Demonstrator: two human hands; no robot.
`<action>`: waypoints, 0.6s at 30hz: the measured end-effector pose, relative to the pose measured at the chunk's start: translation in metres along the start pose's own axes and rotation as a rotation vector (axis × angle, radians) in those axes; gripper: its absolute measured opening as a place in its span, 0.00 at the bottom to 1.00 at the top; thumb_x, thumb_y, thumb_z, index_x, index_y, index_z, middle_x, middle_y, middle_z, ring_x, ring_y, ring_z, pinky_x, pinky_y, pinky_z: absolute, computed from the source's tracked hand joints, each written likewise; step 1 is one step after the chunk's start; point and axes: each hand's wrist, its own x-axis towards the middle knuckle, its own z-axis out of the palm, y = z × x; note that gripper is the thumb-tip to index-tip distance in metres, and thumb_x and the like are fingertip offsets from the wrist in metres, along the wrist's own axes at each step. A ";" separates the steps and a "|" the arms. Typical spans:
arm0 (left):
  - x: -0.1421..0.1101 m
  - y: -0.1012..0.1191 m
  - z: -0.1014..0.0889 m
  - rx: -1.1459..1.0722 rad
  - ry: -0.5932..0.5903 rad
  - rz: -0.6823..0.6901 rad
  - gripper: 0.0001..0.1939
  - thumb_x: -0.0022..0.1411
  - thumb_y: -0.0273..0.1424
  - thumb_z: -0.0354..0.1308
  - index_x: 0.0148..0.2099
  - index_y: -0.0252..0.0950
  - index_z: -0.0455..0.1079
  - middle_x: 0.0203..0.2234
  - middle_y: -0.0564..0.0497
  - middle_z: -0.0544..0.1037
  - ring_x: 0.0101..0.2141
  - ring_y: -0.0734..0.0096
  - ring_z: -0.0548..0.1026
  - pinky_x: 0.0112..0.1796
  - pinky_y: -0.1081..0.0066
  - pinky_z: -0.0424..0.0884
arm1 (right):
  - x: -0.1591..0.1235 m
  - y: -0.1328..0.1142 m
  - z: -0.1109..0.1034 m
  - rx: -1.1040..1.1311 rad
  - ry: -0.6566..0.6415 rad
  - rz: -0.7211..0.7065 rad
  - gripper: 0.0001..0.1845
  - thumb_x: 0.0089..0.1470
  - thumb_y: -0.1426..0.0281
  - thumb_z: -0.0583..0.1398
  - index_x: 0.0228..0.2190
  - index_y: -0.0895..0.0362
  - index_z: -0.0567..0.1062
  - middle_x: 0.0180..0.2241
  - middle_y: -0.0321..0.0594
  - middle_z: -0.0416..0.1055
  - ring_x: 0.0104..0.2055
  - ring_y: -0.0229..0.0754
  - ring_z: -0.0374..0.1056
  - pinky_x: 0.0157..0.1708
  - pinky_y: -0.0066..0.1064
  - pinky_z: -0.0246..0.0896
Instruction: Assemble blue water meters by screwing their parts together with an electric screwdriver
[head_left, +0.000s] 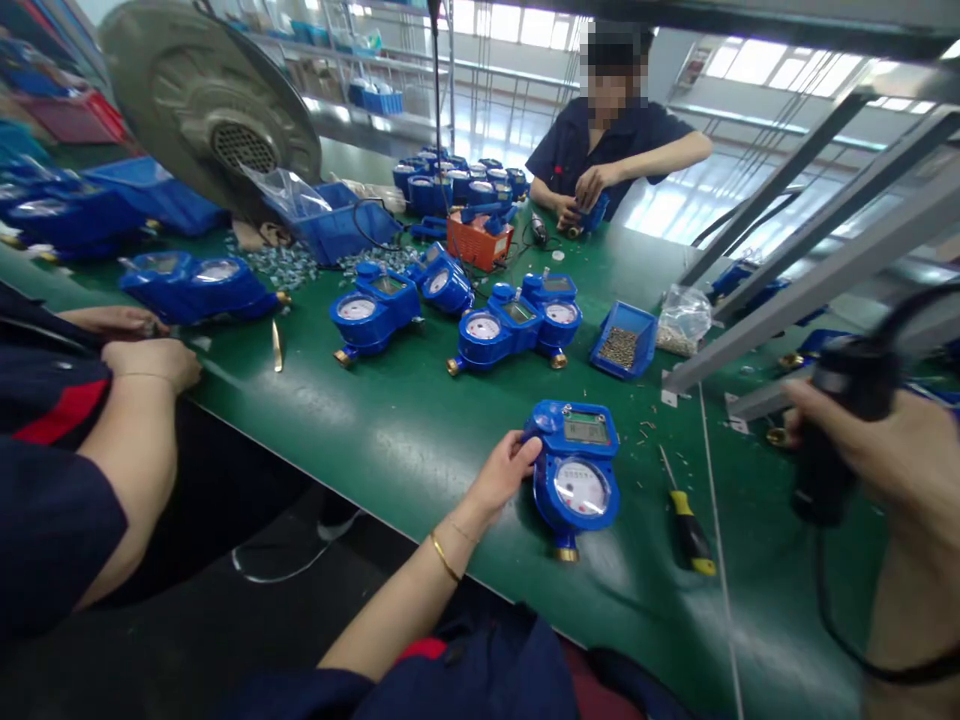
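While my left hand (501, 478), half-curled, holds the side of a blue meter (577, 480) on the green counter (375, 430), my right hand (892, 445) is wrapped around a black corded tool (821, 470).

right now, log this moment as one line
left hand: gripping blue meter by edge | right hand: holding black corded tool, apart from meter | screwdriver: on table, right of meter

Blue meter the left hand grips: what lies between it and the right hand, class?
Between meter and right hand, the head view shows a screwdriver, loose bits and a pale line.
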 end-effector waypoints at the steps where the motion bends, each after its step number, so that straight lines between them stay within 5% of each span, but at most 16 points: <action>1: -0.003 0.000 0.002 0.008 -0.008 -0.008 0.36 0.45 0.56 0.69 0.45 0.32 0.68 0.36 0.46 0.77 0.40 0.62 0.75 0.42 0.66 0.69 | 0.001 0.005 0.010 -0.093 -0.023 0.055 0.29 0.53 0.42 0.54 0.32 0.55 0.72 0.27 0.47 0.71 0.33 0.54 0.70 0.35 0.43 0.65; 6: -0.010 -0.001 0.008 0.054 -0.056 -0.041 0.37 0.44 0.51 0.72 0.49 0.29 0.71 0.42 0.39 0.79 0.47 0.51 0.75 0.52 0.58 0.67 | 0.014 0.050 0.064 -0.356 -0.219 0.108 0.34 0.51 0.46 0.60 0.46 0.62 0.75 0.33 0.58 0.73 0.39 0.67 0.70 0.36 0.46 0.62; 10: -0.008 -0.003 0.007 0.081 -0.029 -0.058 0.37 0.47 0.50 0.71 0.51 0.29 0.69 0.43 0.38 0.79 0.48 0.50 0.75 0.52 0.55 0.67 | 0.015 0.064 0.084 -0.409 -0.255 0.066 0.34 0.54 0.52 0.59 0.53 0.66 0.71 0.39 0.65 0.72 0.41 0.70 0.70 0.36 0.47 0.63; 13: -0.006 0.001 0.007 0.079 -0.042 -0.067 0.38 0.47 0.48 0.72 0.54 0.30 0.68 0.45 0.38 0.79 0.48 0.50 0.76 0.53 0.54 0.68 | -0.011 0.032 0.080 -0.359 -0.118 -0.010 0.43 0.53 0.52 0.59 0.61 0.67 0.61 0.50 0.68 0.68 0.50 0.71 0.66 0.43 0.52 0.64; 15: -0.006 0.005 0.011 0.054 -0.071 -0.068 0.38 0.47 0.46 0.72 0.54 0.31 0.69 0.47 0.38 0.78 0.49 0.50 0.75 0.54 0.54 0.67 | -0.045 -0.008 0.077 -0.127 -0.045 -0.085 0.51 0.51 0.44 0.58 0.64 0.65 0.54 0.50 0.61 0.70 0.50 0.67 0.68 0.46 0.53 0.64; 18: -0.009 0.008 0.022 -0.049 -0.093 -0.072 0.35 0.47 0.42 0.73 0.54 0.31 0.70 0.50 0.38 0.77 0.51 0.50 0.74 0.54 0.55 0.66 | -0.106 -0.069 0.083 0.123 -0.278 -0.142 0.62 0.44 0.36 0.59 0.65 0.65 0.50 0.42 0.55 0.75 0.43 0.63 0.72 0.45 0.51 0.65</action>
